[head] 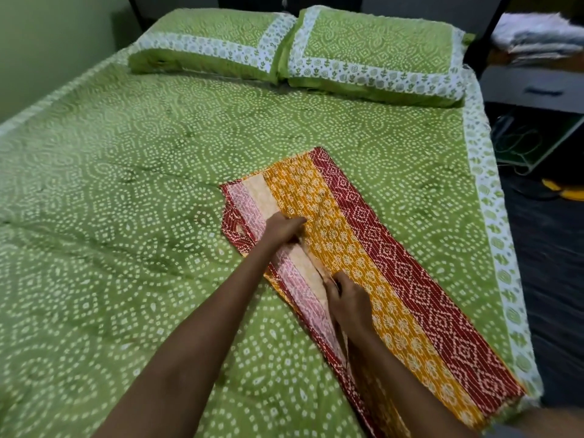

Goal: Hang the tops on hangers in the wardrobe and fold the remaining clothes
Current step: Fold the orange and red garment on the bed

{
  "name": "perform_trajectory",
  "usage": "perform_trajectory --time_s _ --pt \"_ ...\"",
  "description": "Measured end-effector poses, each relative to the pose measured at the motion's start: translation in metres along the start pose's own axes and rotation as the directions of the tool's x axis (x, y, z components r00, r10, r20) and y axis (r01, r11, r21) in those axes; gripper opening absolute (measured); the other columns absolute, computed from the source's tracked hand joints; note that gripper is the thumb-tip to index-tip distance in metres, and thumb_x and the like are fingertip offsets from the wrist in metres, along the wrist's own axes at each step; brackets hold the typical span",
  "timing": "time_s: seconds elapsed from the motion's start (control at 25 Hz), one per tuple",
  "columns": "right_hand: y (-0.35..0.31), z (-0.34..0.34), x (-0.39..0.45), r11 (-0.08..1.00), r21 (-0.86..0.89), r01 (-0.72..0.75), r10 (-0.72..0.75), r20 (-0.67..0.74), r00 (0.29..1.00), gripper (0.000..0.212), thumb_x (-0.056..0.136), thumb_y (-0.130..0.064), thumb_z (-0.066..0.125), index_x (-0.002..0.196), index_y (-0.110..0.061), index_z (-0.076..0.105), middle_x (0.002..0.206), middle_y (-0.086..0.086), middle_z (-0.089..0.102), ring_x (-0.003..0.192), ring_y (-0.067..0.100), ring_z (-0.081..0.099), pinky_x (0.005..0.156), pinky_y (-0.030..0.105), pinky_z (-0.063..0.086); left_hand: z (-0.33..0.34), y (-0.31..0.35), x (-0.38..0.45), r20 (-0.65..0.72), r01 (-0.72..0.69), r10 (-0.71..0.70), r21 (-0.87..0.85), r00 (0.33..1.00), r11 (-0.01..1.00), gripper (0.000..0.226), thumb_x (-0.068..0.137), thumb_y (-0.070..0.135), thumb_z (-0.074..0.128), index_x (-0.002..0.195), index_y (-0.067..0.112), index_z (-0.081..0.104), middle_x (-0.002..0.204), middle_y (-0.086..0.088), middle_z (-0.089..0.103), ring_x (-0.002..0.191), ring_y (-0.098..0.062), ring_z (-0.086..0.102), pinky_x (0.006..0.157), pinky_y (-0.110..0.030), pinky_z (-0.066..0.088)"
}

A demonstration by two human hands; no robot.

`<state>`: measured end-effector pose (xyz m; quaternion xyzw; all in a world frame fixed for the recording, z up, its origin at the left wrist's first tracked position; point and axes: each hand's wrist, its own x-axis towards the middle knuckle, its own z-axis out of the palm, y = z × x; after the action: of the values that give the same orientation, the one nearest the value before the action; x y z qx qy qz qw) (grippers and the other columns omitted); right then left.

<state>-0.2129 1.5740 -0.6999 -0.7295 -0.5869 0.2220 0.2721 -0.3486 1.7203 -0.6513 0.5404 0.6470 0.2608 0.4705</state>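
Note:
A long patterned garment (379,263) in red, orange, cream and pink stripes lies folded lengthwise on the green bed (126,184), running from the middle toward the near right corner. My left hand (282,227) rests on its upper part, fingers curled into the cloth at the orange and cream seam. Lower down, my right hand (347,298) pinches the folded edge of the same garment. Both forearms reach in from the bottom of the view.
Two green pillows (373,52) with white printed borders lie at the head of the bed. A stack of folded clothes (540,36) sits on a shelf at the far right. The floor to the right holds cables and a yellow object (565,191).

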Motion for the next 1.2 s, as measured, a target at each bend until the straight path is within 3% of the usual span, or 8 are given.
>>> perform_trajectory --time_s 0.12,0.36,0.56,0.72,0.8,0.92,1.04,1.2 --pt "-0.004 -0.006 0.002 0.994 0.069 0.086 -0.08 -0.09 0.993 0.014 0.095 -0.021 0.054 0.094 -0.01 0.062 0.055 0.001 0.055 0.041 0.011 0.043 0.037 0.025 0.032 0.014 0.012 0.021 -0.112 0.083 -0.128 -0.339 0.986 0.937 0.055 0.085 0.016 0.067 0.127 0.006 0.034 0.109 -0.015 0.055 0.086 -0.023 0.063 0.074 -0.034 0.057" --pt "-0.009 -0.011 -0.003 0.99 0.0 0.141 -0.14 -0.058 0.988 0.015 0.086 -0.006 0.065 0.101 -0.006 0.064 0.073 0.004 0.066 0.053 0.008 0.053 0.045 0.005 0.034 -0.016 0.024 0.067 -0.212 -0.015 -0.105 -0.501 0.972 0.866 0.045 0.089 -0.009 0.051 0.131 0.004 0.048 0.129 -0.019 0.054 0.065 -0.008 0.051 0.05 -0.015 0.044" --pt "-0.024 -0.008 -0.011 0.931 0.0 0.366 -0.362 -0.152 0.92 0.011 0.085 -0.019 0.058 0.086 -0.011 0.066 0.062 -0.003 0.063 0.046 -0.001 0.045 0.042 -0.003 0.025 -0.063 0.0 0.056 -0.467 -0.246 0.121 -0.216 0.876 0.945 0.043 0.086 -0.007 0.055 0.127 0.003 0.053 0.126 -0.004 0.054 0.099 -0.013 0.055 0.073 -0.014 0.046" --pt "-0.017 0.005 -0.02 0.943 -0.1 0.316 -0.299 0.155 0.942 0.02 0.095 -0.021 0.051 0.111 -0.013 0.061 0.089 0.003 0.069 0.069 0.013 0.061 0.061 0.021 0.049 -0.07 -0.058 0.051 -0.409 -0.04 -0.031 -0.165 0.912 0.985 0.05 0.091 -0.001 0.051 0.139 0.01 0.041 0.13 -0.005 0.053 0.058 -0.005 0.047 0.039 -0.011 0.038" --pt "-0.019 0.003 -0.021 0.947 -0.043 0.319 -0.312 0.128 0.942 0.018 0.094 -0.021 0.051 0.105 -0.012 0.063 0.082 0.004 0.067 0.063 0.013 0.057 0.058 0.026 0.05 -0.07 -0.055 0.057 -0.469 -0.042 -0.02 -0.121 0.883 0.992 0.048 0.09 -0.002 0.051 0.136 0.011 0.044 0.128 -0.004 0.053 0.056 -0.005 0.046 0.037 -0.012 0.035" --pt "-0.017 0.003 -0.024 0.927 -0.03 0.373 -0.371 0.051 0.927 0.015 0.088 -0.022 0.052 0.091 -0.013 0.063 0.071 0.001 0.065 0.053 0.014 0.057 0.045 0.025 0.047 -0.071 -0.05 0.057 -0.533 -0.022 0.023 0.007 0.845 1.0 0.038 0.089 -0.001 0.052 0.127 0.005 0.051 0.128 -0.01 0.052 0.083 -0.019 0.06 0.053 -0.017 0.047" --pt "-0.014 0.002 -0.03 0.949 -0.023 0.316 -0.312 0.106 0.944 0.019 0.092 -0.026 0.056 0.105 -0.013 0.061 0.09 0.001 0.066 0.074 0.017 0.061 0.062 0.029 0.051 -0.07 -0.052 0.057 -0.491 0.071 0.029 0.183 0.87 0.981 0.048 0.086 0.004 0.056 0.132 0.001 0.044 0.132 -0.02 0.038 0.113 -0.03 0.047 0.089 -0.036 0.051" --pt "-0.016 0.0 -0.037 0.948 -0.061 0.313 -0.303 0.13 0.944 0.03 0.091 -0.031 0.057 0.112 -0.011 0.058 0.098 0.003 0.062 0.085 0.017 0.058 0.068 0.022 0.042 -0.079 -0.04 0.055 -0.48 0.146 -0.04 0.186 0.876 0.972 0.054 0.081 0.004 0.062 0.129 -0.003 0.038 0.122 -0.023 0.046 0.108 -0.035 0.051 0.083 -0.039 0.051"
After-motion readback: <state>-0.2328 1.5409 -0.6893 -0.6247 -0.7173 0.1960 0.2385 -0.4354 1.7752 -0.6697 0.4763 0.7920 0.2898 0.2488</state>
